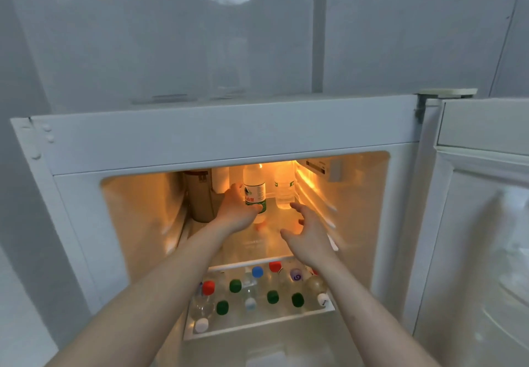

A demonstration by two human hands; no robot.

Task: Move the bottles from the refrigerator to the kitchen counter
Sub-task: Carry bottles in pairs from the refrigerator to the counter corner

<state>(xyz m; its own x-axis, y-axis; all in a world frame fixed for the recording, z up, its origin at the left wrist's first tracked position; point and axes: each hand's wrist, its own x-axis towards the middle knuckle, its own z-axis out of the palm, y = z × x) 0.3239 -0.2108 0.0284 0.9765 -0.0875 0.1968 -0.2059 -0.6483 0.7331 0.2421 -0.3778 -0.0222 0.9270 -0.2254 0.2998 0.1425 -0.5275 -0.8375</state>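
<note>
Forearms nearest lens, both reaching into refrigerator [223,137]. Left hand [234,209] wraps green-label bottle [254,192] upright on upper shelf, twelve o'clock. Right hand [306,232] spread, grasping nothing, just short of second bottle [284,192] at one o'clock. Lower shelf, six o'clock: many capped bottles [257,292] untouched. Judgement: task barely begun, most remains. Table out of view; shelf back blurred by lamp glare; brown container [200,197] at ten o'clock unclear.

White fridge, amber light inside

I see a white refrigerator [217,137] glowing orange within; the clear bottle [254,189] wears a green-and-white label with red characters, and the lower shelf's caps [235,285] run green, red, blue, white, one purple swirl.
</note>
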